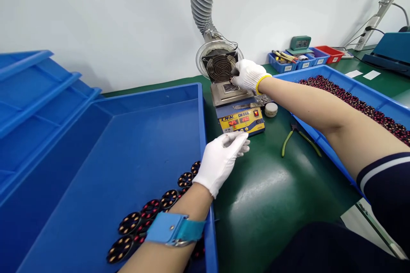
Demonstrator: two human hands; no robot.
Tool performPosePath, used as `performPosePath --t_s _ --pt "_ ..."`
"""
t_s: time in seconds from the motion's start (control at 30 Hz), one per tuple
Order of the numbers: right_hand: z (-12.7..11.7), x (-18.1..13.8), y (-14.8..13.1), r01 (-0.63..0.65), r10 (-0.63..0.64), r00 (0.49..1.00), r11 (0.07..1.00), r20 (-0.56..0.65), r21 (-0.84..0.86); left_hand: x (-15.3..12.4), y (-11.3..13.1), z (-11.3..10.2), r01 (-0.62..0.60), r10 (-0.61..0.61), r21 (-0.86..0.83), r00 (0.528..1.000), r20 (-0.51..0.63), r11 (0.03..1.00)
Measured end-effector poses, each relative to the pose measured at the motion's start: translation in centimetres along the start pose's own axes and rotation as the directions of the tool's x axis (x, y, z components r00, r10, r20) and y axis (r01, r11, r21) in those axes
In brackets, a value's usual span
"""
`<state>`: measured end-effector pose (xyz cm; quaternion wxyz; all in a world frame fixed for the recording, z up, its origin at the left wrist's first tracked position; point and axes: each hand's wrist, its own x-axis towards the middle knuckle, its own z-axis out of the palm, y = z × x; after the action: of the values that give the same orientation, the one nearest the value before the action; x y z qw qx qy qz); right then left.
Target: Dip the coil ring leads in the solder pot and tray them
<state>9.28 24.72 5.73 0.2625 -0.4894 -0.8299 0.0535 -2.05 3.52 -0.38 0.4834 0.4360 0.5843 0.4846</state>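
At the back of the green counter [256,196], beneath a grey ribbed duct [202,2], the right hand [250,75], in a white glove, reaches to the heated unit [241,120] with the yellow display panel. Its grip is pinched closed at the fingertips on a small dark part [231,80], mostly hidden by the glove, just in front of the round grille [222,68] and above the unit's metal top. The left hand [221,155], also gloved, is near the front of the panel with thumb and fingers drawn close together; whether its grip has hold of anything I cannot tell. Under the left forearm, round dark pieces [128,223] with pale and red spots lie in a blue tray [201,123]. Many small dark-red pieces [358,104] fill part of another blue tray [368,90] on the right, with green-handled pliers [287,141] beside it and a small white round container [270,109] next to the unit.
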Motion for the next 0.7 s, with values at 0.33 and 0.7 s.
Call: performPosePath --t_s 0.33,0.7 --pt "0.7 0.1 -0.3 0.008 -0.005 0.999 0.996 0.038 -0.092 0.1 -0.3 -0.1 0.006 -0.006 -0.007 0.999 0.049 1.000" --pt "-1.2 0.5 -0.2 -0.009 0.006 1.000 0.990 0.024 0.141 0.2 -0.5 -0.1 -0.009 0.008 0.018 0.998 0.055 1.000"
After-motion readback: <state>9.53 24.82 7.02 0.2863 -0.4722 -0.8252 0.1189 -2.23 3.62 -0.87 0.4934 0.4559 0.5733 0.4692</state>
